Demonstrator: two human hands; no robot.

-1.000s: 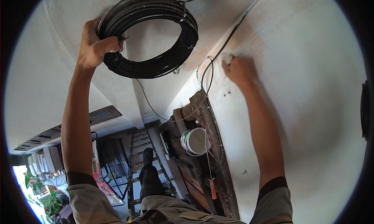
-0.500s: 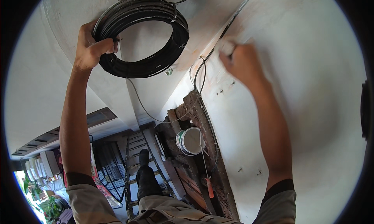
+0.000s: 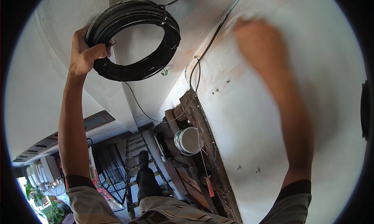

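Note:
My left hand [image 3: 83, 56] is raised and grips a thick coil of black cable [image 3: 134, 72] by its left side, the thumb folded over the inner edge. One strand drops from the coil's underside and loops toward the wall; another leads off its top. A black cable [image 3: 212, 43] runs up along the corner of the white wall [image 3: 249, 126], with a loose loop partway. My right hand [image 3: 261, 43] is up near that cable, close to the wall. Motion smears its fingers, and whether it holds anything does not show.
Below me stands a ladder [image 3: 136, 146], with one leg and shoe against it. A white bucket [image 3: 191, 140] and an orange-handled tool [image 3: 209, 187] hang beside rough brown wood. A dark wire cage [image 3: 109, 167] is at lower left. Small fixings [image 3: 258, 170] stick out of the wall.
My right hand has moved up and right, away from the cable at the corner. The coil and my left hand have shifted slightly left in view.

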